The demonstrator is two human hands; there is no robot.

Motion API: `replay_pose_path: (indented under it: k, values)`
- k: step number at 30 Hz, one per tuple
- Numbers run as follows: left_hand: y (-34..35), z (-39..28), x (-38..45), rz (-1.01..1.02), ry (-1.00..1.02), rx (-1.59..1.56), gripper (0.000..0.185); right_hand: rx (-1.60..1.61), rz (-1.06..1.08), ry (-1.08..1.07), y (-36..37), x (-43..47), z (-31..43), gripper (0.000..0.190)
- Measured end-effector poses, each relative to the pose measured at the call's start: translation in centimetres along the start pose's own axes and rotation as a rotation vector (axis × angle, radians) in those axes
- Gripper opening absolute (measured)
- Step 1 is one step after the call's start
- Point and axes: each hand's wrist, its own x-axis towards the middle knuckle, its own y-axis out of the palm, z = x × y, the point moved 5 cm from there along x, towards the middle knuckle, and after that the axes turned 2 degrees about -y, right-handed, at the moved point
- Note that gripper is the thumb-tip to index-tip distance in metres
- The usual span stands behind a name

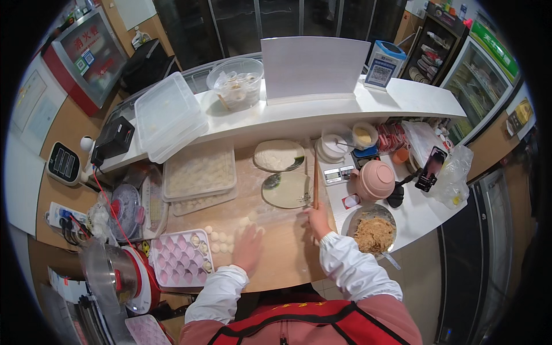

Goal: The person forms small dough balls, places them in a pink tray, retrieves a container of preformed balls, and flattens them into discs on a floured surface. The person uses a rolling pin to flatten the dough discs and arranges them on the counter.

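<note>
My left hand point(249, 250) lies spread over the wooden board point(280, 258), beside rows of small dough pieces point(220, 237); whether dough is beneath its palm is hidden. My right hand point(318, 220) has its fingers around the lower end of a wooden rolling pin point(316, 181), which points away from me. Left of the dough pieces stands a pink compartment tray point(181, 258), with dough items in a few cells at its right side. Beyond my hands lie an oval plate of white flour point(278, 155) and an oval plate with a leaf pattern point(286, 189).
To the right stand a bowl of filling point(374, 233), a pink lidded pot point(375, 180), a digital scale point(339, 175) and a phone on a stand point(431, 168). Covered trays of dough pieces point(199, 172) are at back left. A raised white counter point(302, 110) runs behind.
</note>
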Motion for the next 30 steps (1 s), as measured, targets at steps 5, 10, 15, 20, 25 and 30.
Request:
replay_pose_path:
  k: [5, 10, 15, 20, 25, 30]
  values:
    - [0.7, -2.5, -0.2, 0.092, 0.06, -0.022, 0.06, -0.774, 0.074, -0.441, -3.3, -5.1, 0.0, 0.016]
    - [-0.5, -2.6, 0.1, -0.032, 0.086, 0.066, 0.056, -1.032, 0.21, -0.733, -0.6, -4.8, 0.4, 0.012]
    - [-3.1, -0.3, -0.2, -0.153, 0.007, -0.207, 0.039, -1.014, 0.146, -0.86, 1.6, -1.8, 1.9, 0.012]
    - [-6.3, 3.6, 6.0, -0.429, -0.157, -0.561, 0.02, -1.153, 0.198, -0.844, -0.9, -6.8, -1.3, 0.011]
    - [-6.2, 4.9, 18.9, -0.322, -0.293, -0.686, 0.025, -1.2, 0.204, -1.008, -1.8, -10.4, -2.7, 0.019]
    - [-4.5, 4.6, 26.5, -0.24, -0.349, -0.507, 0.035, -1.22, 0.267, -0.936, -1.7, -9.5, -2.7, 0.02]
